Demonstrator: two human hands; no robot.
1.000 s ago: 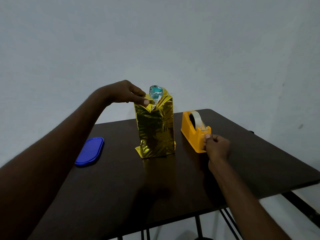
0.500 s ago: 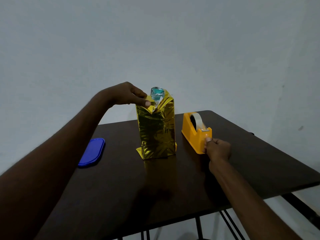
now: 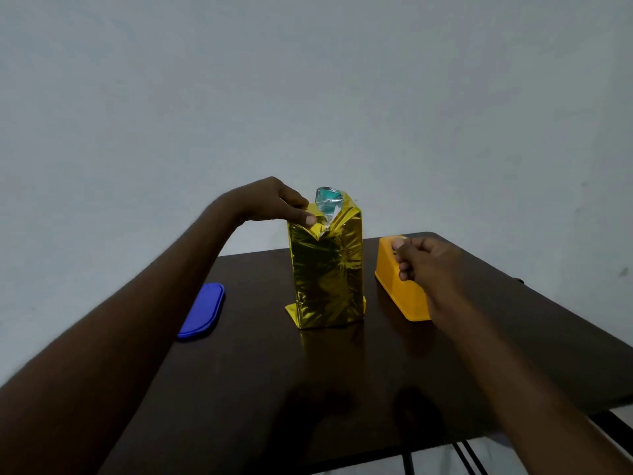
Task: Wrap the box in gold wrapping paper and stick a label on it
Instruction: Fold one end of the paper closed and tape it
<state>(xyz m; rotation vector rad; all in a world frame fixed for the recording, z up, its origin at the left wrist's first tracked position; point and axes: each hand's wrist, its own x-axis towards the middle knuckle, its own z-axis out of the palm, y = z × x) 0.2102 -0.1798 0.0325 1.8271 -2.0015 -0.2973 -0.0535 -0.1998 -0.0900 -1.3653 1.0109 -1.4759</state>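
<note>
Two hands up, left hand (image 3: 274, 204) pinching gold wrapping paper (image 3: 327, 272) at box top, right hand (image 3: 428, 265) curled over orange tape dispenser (image 3: 394, 286), what it holds can't tell.

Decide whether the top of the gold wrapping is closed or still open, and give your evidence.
Still open. The gold wrapping paper gapes at the top, with the teal box poking out, while the left hand pinches one folded corner.

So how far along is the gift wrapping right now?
The gold wrapping paper already covers the sides of the upright box. The top is unsealed, with the box showing; the left hand pinches a top fold while the right hand is at the orange tape dispenser. Left: closing the top and sticking on a label; none is visible.
</note>
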